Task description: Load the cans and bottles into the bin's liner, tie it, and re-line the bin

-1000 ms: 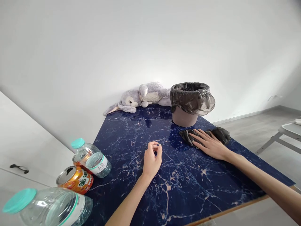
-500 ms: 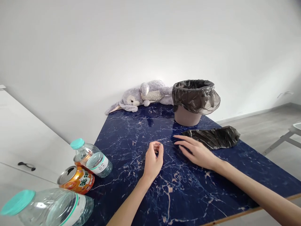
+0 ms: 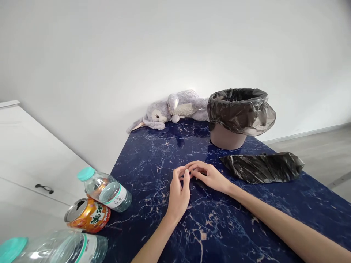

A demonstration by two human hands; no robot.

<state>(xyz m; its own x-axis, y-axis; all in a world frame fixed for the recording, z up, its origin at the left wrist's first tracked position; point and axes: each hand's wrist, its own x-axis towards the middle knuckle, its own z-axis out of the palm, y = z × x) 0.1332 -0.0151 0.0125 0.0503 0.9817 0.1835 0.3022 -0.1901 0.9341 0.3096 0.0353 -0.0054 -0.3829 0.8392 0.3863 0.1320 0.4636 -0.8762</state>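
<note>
I had left hand and nearer right hand curled, empty; black plastic bag lay rightward, crosswise fronting trash bin.

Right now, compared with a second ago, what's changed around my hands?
Your right hand has let go of the black plastic bag and moved left, up close to your left hand; whether they touch is hard to tell. The left hand stayed loosely curled; the lined bin, plush toy and opened orange can kept their places.
</note>
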